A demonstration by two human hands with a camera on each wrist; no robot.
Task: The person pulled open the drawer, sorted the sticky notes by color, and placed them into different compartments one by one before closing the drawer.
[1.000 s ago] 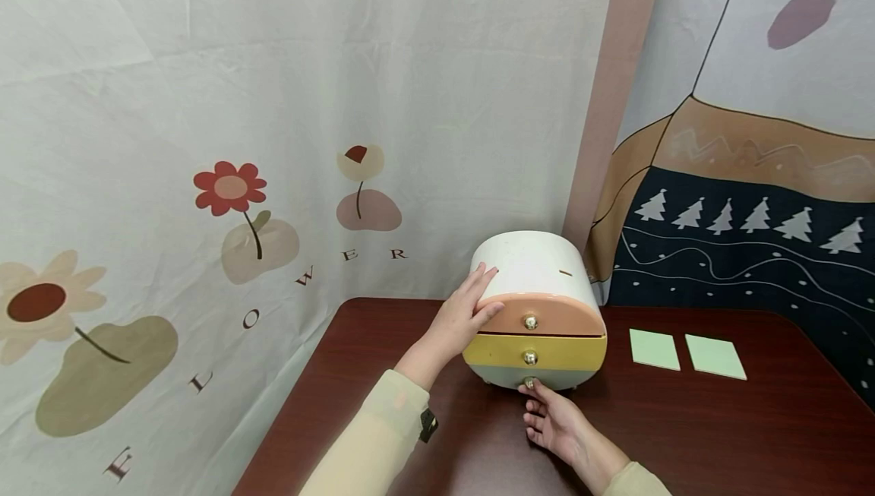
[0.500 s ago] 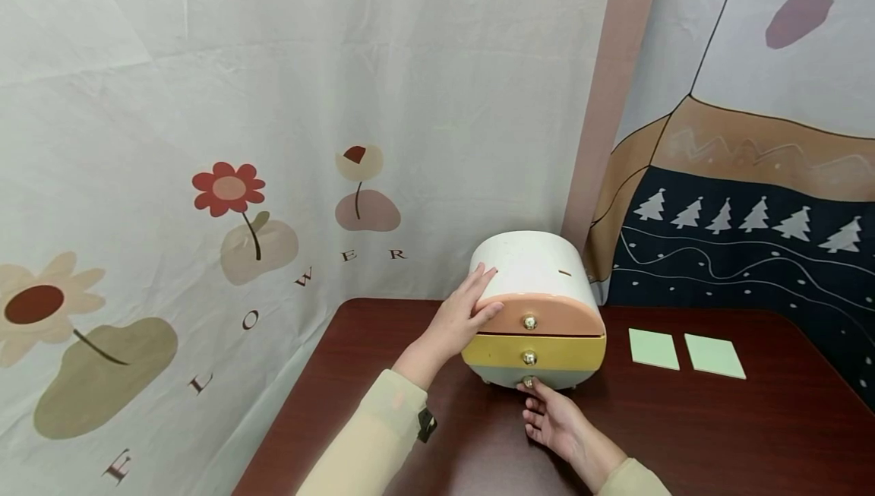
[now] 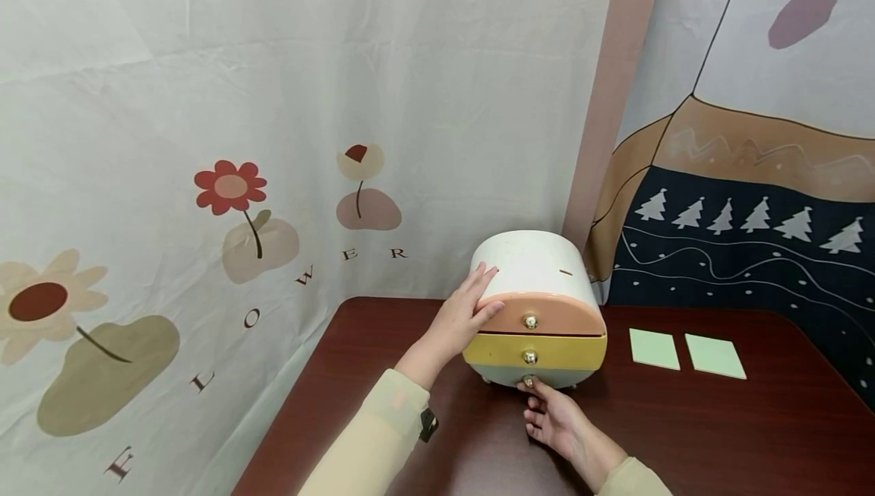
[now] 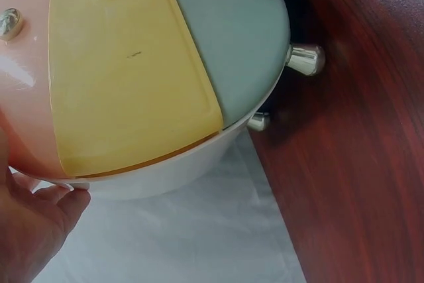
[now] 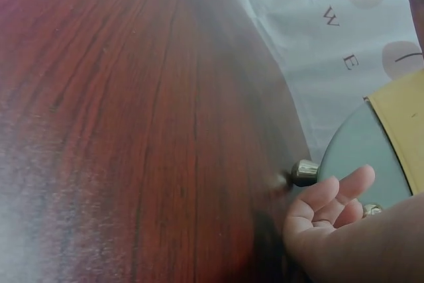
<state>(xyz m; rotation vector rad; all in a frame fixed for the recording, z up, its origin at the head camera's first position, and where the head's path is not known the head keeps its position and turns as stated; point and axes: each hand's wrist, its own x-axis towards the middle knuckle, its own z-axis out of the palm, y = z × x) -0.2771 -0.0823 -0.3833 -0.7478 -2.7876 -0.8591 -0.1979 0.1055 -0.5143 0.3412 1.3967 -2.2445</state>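
A small rounded drawer cabinet [image 3: 540, 257] with a white shell stands on the table. Its front has an orange top drawer [image 3: 569, 320], a yellow middle drawer [image 3: 574, 355] and a grey-green bottom drawer [image 4: 232, 28], all pushed in, each with a shiny knob. My left hand [image 3: 454, 321] rests against the cabinet's upper left side, fingers stretched over the shell and the orange front's edge. Below, my right hand [image 3: 557, 421] pinches the bottom drawer's knob [image 3: 529, 381] between thumb and forefinger. The other right fingers are loosely bent and hold nothing.
Two pale green square paper pads [image 3: 654, 349] lie side by side to the right of the cabinet. The dark red wooden table [image 3: 683, 435] meets a printed cloth [image 3: 437, 139] behind. Short metallic feet [image 4: 306, 59] lift the cabinet off the tabletop.
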